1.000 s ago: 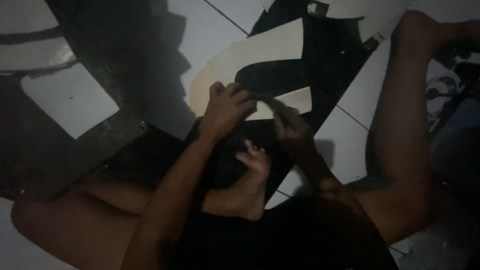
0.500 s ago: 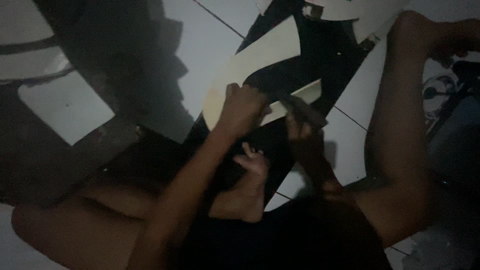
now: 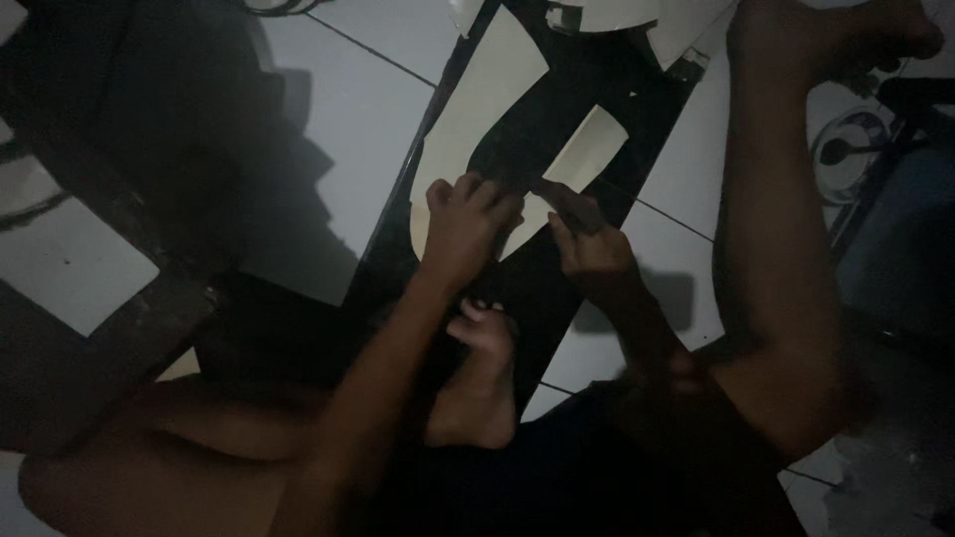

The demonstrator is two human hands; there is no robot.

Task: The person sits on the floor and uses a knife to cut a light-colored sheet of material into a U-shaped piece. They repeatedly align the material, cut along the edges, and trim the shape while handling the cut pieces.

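Observation:
A cream sheet (image 3: 479,109) with a curved cut-out lies on a long black board (image 3: 557,298) on the tiled floor. My left hand (image 3: 466,227) presses down on the sheet's lower part with its fingers curled over the edge. My right hand (image 3: 589,247) sits just right of it, fingers bunched at the sheet's cut strip (image 3: 587,149). In the dim light I cannot tell whether it holds a small tool. My bare foot (image 3: 479,383) rests on the board just below both hands.
White floor tiles (image 3: 348,119) surround the board. Pale cut-off scraps (image 3: 686,25) lie at the board's far end. A white rectangular piece (image 3: 70,273) lies at the left. My right leg (image 3: 776,219) stretches along the board's right side, with dark clutter (image 3: 895,199) beyond it.
The view has shifted, and the board and sheet now sit more upright in it. Both hands stay together on the sheet's lower edge, and the right hand has come closer to the left.

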